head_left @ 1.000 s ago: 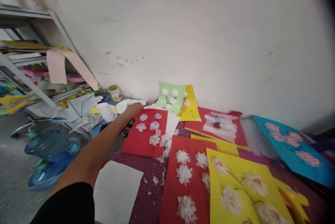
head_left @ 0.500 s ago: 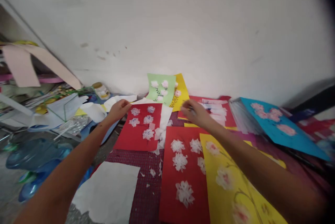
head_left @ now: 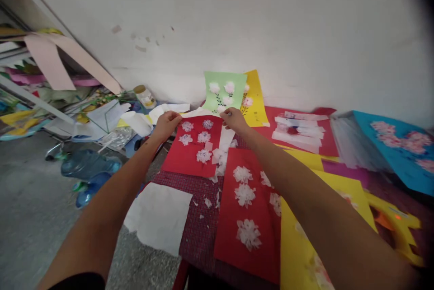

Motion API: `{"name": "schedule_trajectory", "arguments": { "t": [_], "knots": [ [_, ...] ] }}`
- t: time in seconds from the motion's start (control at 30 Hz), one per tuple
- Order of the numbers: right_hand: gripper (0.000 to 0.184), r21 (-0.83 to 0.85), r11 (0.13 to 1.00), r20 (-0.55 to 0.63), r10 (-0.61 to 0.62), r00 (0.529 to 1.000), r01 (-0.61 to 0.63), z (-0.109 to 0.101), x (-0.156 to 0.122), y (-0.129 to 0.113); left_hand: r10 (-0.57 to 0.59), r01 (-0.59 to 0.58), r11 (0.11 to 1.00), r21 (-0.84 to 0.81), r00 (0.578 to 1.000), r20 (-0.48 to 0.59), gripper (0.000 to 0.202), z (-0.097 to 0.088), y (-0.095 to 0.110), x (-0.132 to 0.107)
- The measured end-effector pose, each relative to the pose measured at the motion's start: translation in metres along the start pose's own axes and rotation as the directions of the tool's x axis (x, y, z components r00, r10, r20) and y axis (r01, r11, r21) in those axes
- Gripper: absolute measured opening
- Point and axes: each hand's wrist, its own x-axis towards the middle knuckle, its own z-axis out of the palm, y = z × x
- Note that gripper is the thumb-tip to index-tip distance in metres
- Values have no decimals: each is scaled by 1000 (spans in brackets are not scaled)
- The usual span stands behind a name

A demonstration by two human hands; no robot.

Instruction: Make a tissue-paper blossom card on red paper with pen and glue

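A red paper sheet (head_left: pixel 193 152) with several white tissue flowers glued on lies on the checked cloth near the wall. My left hand (head_left: pixel 167 124) pinches its far left corner, fingers closed on the edge. My right hand (head_left: pixel 233 119) grips its far right corner, fingers curled on the paper. Behind the hands a green sheet (head_left: pixel 224 91) with pink-white flowers leans on the wall over a yellow sheet (head_left: pixel 253 105). A second red flower sheet (head_left: pixel 249 208) lies under my right forearm.
A white paper sheet (head_left: pixel 159 217) overhangs the table's left edge. A yellow flower sheet (head_left: pixel 322 217), a blue one (head_left: pixel 396 145) and a red one with white strips (head_left: pixel 301 132) cover the right. A cluttered shelf (head_left: pixel 40 100), a jar (head_left: pixel 145 96) and water bottles (head_left: pixel 88 172) stand left.
My right hand came into view and moved left to the red sheet's far right corner. My left hand stayed at the far left corner. The camera swung and tipped down.
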Motion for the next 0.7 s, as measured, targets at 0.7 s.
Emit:
{"name": "schedule_trajectory", "arguments": {
  "t": [0.7],
  "knots": [
    [11, -411, 880, 74, -227, 971, 237, 11, 11, 16, -141, 143, 989, 31, 989, -53, 56, -10, -12, -4]
  ]
}}
